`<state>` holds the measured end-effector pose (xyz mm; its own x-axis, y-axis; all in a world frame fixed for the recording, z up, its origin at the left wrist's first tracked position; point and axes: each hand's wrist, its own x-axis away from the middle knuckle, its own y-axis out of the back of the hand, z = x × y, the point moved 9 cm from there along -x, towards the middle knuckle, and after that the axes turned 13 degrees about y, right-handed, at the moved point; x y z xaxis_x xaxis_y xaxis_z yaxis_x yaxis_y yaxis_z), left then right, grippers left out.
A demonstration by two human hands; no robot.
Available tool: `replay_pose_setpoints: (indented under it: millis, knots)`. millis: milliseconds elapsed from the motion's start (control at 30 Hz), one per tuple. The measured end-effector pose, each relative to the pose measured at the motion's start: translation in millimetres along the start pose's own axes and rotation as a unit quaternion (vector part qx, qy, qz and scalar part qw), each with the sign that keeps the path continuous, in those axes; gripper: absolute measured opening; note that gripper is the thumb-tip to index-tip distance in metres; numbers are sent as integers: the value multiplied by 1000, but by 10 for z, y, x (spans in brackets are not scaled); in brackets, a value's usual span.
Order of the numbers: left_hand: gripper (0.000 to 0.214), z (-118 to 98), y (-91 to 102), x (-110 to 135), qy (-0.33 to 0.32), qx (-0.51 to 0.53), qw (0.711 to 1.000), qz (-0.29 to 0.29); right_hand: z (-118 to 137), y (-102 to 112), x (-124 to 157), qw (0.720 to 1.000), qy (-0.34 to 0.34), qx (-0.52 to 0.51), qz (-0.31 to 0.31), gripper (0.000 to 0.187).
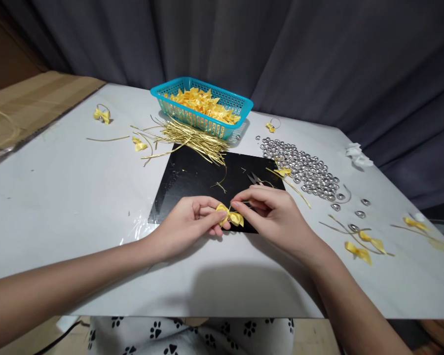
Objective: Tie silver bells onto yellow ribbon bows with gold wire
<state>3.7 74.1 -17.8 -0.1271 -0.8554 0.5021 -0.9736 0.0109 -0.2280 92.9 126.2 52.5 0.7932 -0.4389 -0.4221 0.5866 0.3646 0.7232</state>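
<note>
My left hand (192, 219) pinches a small yellow ribbon bow (229, 216) from the left, fingers closed on it. My right hand (274, 212) pinches the same bow from the right, with a thin gold wire tie at its fingertips. Both hands hover over the near edge of a black mat (192, 185) on the white table (59, 197). Small scissors (255, 178) lie on the mat just behind my right hand.
A teal basket (163, 96) full of yellow bows stands at the back, with a heap of gold wire ties (192, 138) in front. Several silver beads (307, 170) are spread at the right. Loose bows (358, 252) lie right and far left (101, 115). Cardboard (25, 106) at left.
</note>
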Motion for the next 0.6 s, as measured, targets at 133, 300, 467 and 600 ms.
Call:
replay_pose_setpoints:
  millis: [133, 300, 467, 600]
  knots:
    - [12, -13, 42, -4, -4, -2, 1000, -21, 73, 69, -8, 999, 27, 18, -24, 9]
    - [11, -2, -67, 9, 7, -22, 1000, 22, 205, 40, -21, 996, 85, -1, -8, 10]
    - [13, -3, -119, 19, 12, -7, 999, 47, -9, -53, -8, 999, -2, -34, 13, 12]
    - [13, 20, -60, -1, 13, -4, 1000, 23, -215, -124, 49, 991, -100, -83, 31, 15]
